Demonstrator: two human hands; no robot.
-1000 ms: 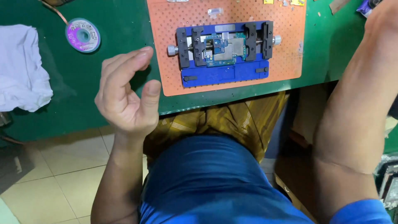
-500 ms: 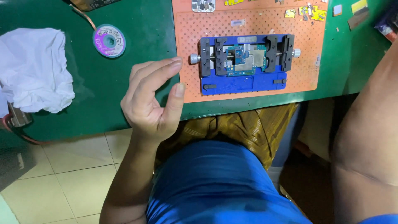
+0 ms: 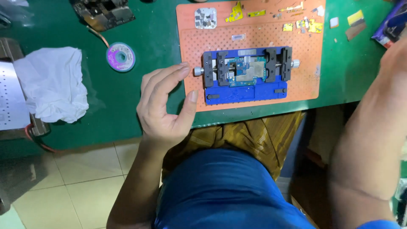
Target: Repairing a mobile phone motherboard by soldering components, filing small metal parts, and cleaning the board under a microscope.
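Nearer the blue clamp [image 3: 246,74] now, left hand [image 3: 163,108] hovers open, empty; right hand [image 3: 394,59] blurred, grip unclear.

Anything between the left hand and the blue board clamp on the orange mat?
Nothing visible. The left hand hangs open at the mat's left edge, fingertips close to the knob of the blue board clamp; only bare orange mat lies between.

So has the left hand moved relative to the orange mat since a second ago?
Yes. The left hand has closed in on the orange mat: its fingertips, earlier short of the mat's left edge, now reach it near the blue holder's knob.
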